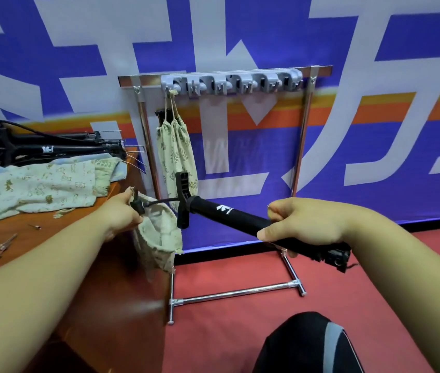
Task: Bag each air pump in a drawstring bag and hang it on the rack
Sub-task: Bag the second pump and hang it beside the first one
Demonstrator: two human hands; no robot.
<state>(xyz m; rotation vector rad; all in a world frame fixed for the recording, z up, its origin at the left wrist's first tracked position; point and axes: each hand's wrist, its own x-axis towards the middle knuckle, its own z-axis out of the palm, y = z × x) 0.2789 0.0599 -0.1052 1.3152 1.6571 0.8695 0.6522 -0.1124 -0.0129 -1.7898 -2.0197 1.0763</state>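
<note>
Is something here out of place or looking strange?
Small metal needles lie scattered on the wooden table, apart from the pile of pumps. On the rack, the hanging bag leaves a black part poking out at its top.

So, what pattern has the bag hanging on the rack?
The hanging bag shows green leaves on cream cloth; head view.

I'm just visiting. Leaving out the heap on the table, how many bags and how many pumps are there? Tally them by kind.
Drawstring bags: 2, the hanging bag on the rack and the held bag in the left hand
Air pumps: 2, the held pump in the right hand and the bagged pump, its black top poking from the hanging bag
Total: 4
</note>
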